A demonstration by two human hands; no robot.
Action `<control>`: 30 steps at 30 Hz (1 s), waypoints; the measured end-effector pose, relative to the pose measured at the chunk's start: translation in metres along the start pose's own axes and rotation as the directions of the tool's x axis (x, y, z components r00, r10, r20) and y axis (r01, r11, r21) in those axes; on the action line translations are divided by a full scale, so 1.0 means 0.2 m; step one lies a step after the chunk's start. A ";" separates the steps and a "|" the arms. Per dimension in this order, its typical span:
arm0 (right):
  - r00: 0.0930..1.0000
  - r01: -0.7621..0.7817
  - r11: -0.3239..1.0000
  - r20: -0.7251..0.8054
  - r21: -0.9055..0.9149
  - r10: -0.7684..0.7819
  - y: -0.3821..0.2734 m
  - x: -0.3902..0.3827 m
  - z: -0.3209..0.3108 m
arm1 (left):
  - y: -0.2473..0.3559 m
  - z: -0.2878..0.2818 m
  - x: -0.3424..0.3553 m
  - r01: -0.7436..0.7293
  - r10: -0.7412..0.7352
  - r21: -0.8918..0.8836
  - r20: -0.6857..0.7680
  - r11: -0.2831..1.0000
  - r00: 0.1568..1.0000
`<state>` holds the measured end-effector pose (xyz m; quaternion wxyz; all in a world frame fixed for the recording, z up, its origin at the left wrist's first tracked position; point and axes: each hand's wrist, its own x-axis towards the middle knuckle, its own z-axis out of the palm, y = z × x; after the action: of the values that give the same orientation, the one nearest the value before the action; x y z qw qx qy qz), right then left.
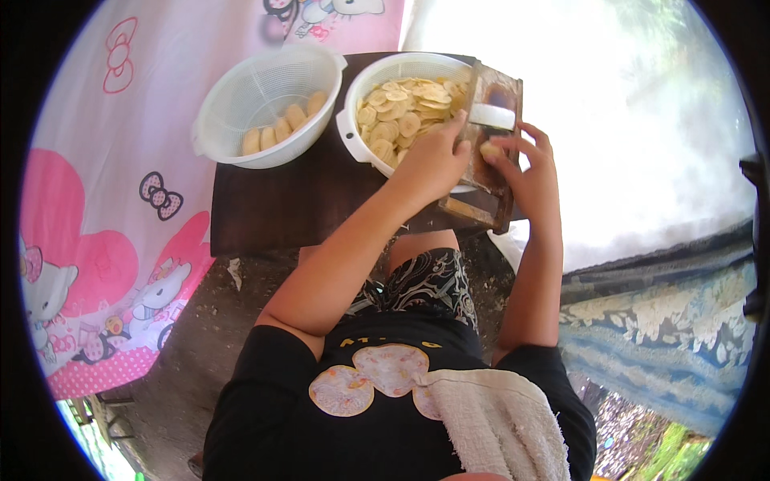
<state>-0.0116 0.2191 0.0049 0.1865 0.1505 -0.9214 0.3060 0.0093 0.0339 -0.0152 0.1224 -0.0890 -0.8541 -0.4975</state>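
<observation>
Looking down, I count two white colanders: the left one (216,120) holds five peeled bananas (282,129), the right one (347,132) slices (409,124) too many to number. One left hand (437,160) touches the slicer's near side; I cannot tell its hidden grip. One wooden slicer (496,92), long axis pointing away from the wearer, covers the right colander's right rim. One right hand (525,172) pinches a banana piece (491,151) over it.

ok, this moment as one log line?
left hand: holding wooden slicer | right hand: holding banana piece on slicer | slices: in right colander
</observation>
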 end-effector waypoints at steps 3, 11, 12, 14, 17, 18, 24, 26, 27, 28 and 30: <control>0.999 0.016 0.993 -0.042 0.113 -0.011 0.06 0.21 0.04 | -0.01 0.01 0.00 0.025 -0.025 0.000 0.049 1.000 0.998; 0.997 0.022 0.992 -0.070 0.127 -0.013 0.19 0.37 0.08 | 0.02 0.00 0.00 0.031 -0.032 0.032 0.025 0.999 0.999; 0.998 0.008 0.984 -0.059 0.176 0.002 0.16 0.35 0.07 | 0.01 0.01 0.01 0.037 -0.038 0.027 0.029 0.999 0.999; 0.999 -0.017 0.973 -0.037 0.231 0.026 0.11 0.28 0.04 | 0.00 0.01 0.01 0.045 -0.045 0.016 0.042 0.999 0.998; 1.000 0.004 0.975 -0.008 0.224 -0.002 0.05 0.10 -0.01 | -0.02 0.02 0.01 0.015 -0.015 0.003 0.019 1.000 1.000; 1.000 0.028 0.978 -0.001 0.208 -0.028 0.04 0.03 -0.01 | -0.03 0.03 0.01 -0.013 0.013 0.012 -0.004 1.000 1.000; 0.996 0.085 0.971 -0.055 0.224 -0.075 0.16 0.21 0.07 | -0.03 0.02 0.00 0.018 -0.019 0.026 0.036 0.999 0.999; 0.997 0.017 0.985 -0.077 0.173 -0.004 0.21 0.36 0.09 | -0.01 0.01 0.01 0.006 -0.006 0.018 0.010 1.000 1.000; 0.995 -0.016 0.989 -0.095 0.148 0.030 0.23 0.39 0.09 | 0.00 0.01 0.01 0.021 -0.021 0.016 0.027 1.000 0.999; 0.994 -0.029 0.993 -0.100 0.118 0.041 0.23 0.40 0.09 | 0.01 0.01 0.01 0.036 -0.037 0.013 0.038 0.999 0.999; 0.996 0.010 0.990 -0.094 0.137 0.003 0.21 0.32 0.07 | 0.02 0.00 0.00 0.037 -0.038 0.025 0.033 0.999 0.999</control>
<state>-0.0883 0.2320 0.0009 0.2192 0.1501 -0.8880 0.3753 0.0102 0.0367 -0.0112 0.0996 -0.0797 -0.8637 -0.4876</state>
